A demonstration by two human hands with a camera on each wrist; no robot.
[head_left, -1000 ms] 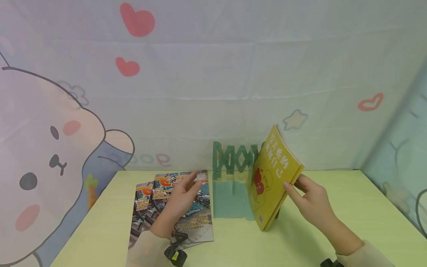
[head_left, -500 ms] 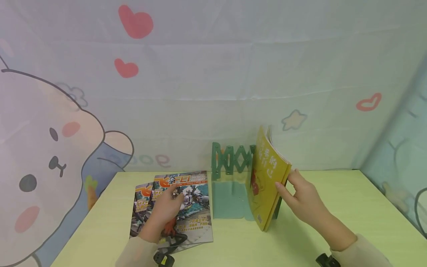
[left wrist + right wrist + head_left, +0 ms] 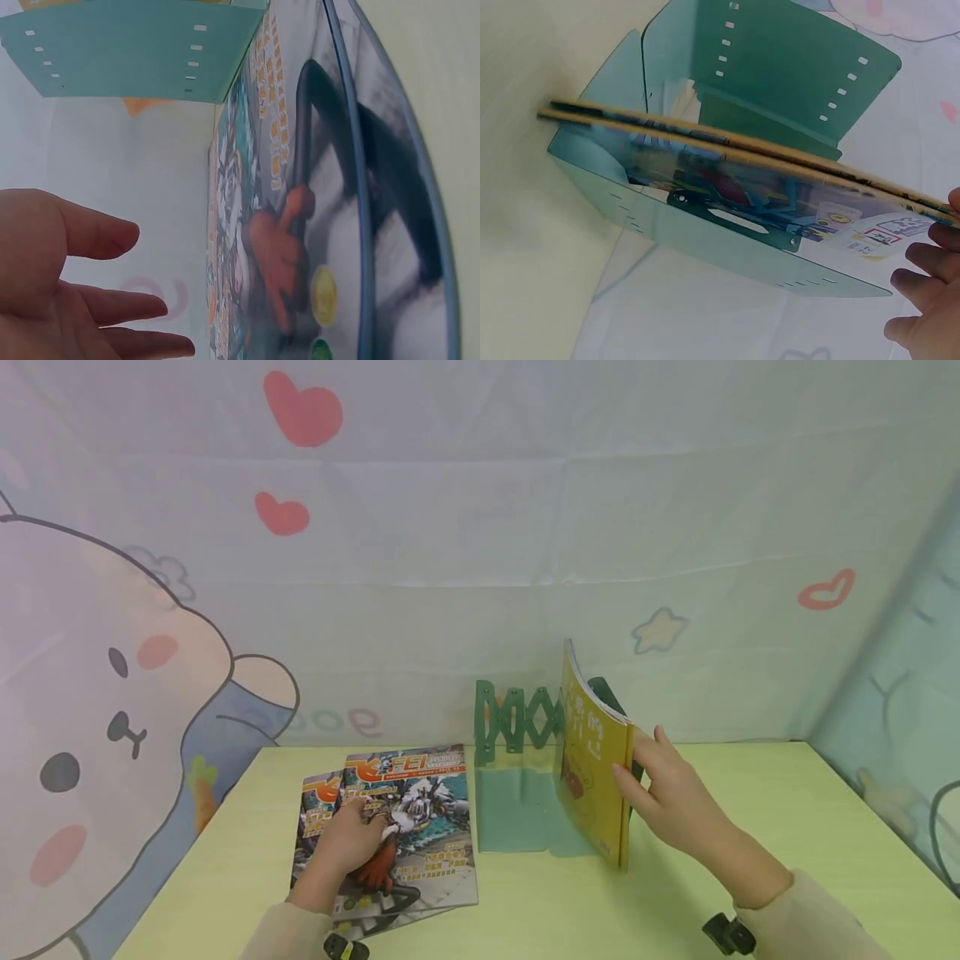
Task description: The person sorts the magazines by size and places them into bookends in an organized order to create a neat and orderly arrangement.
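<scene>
Glossy paper lies under my left hand [image 3: 352, 842] at the lower left of the head view: the top magazine [image 3: 412, 827] of two, overlapping, flat on the pale green table [image 3: 750, 827]. My fingers rest loosely spread on its cover and grip nothing; in the left wrist view they hang relaxed [image 3: 97, 236] just off the printed page [image 3: 300, 225]. The second magazine [image 3: 315, 810] peeks out from under the first on its left side.

Right of centre, my right hand [image 3: 671, 802] steadies the yellow book [image 3: 592, 768], which stands nearly upright on its lower edge. My thumb lies against its front edge and the fingers pass behind it, so I hold it by that edge. In the right wrist view my fingertips [image 3: 922, 292] show at the lower right, at the book's corner [image 3: 870, 240].

Just behind and left of the book stands the green bookend rack [image 3: 517, 727] with its scissor lattice, its flat base [image 3: 517, 814] on the table. Farther back hangs the pale backdrop with red hearts [image 3: 303, 406] and a cartoon rabbit [image 3: 90, 718].
</scene>
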